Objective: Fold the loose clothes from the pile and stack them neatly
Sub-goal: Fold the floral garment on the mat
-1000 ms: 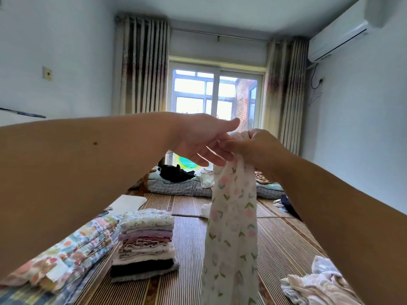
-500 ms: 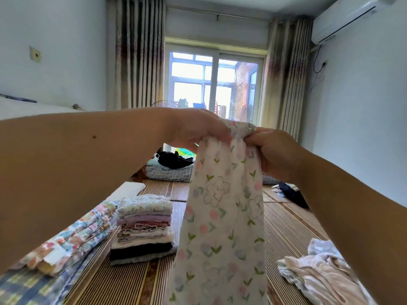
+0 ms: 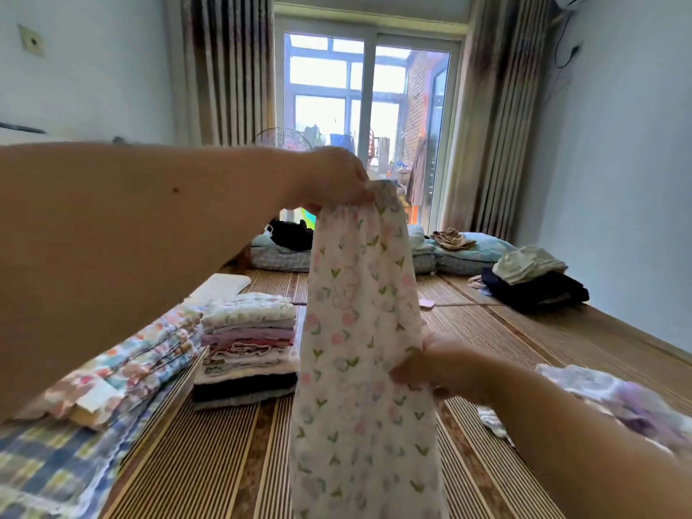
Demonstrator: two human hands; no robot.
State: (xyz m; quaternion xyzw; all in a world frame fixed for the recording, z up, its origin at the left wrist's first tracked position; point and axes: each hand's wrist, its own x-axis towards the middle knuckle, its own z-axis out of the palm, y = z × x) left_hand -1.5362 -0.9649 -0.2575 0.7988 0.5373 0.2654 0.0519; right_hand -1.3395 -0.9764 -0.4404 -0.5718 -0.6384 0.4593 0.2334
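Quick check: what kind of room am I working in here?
Probably a home bedroom: a woven mat covers the floor or platform, pillows lie below the curtained window, and a stack of folded clothes sits on the left.

Holds up a white floral garment [image 3: 359, 331] by its gathered top, pinched in the raised left hand [image 3: 337, 177]. Grips the cloth's right edge lower down with the right hand [image 3: 438, 368]. Lets the rest hang straight toward the striped woven mat [image 3: 209, 443]. Faces a neat stack of folded clothes [image 3: 247, 346] at left, just beside a folded floral quilt [image 3: 123, 368]. Has a loose pile [image 3: 618, 398] of pale clothes near the right arm. Looks toward a bright window [image 3: 367, 106] flanked by curtains [image 3: 224, 69], past dark clothes [image 3: 535, 290] heaped by the right wall.
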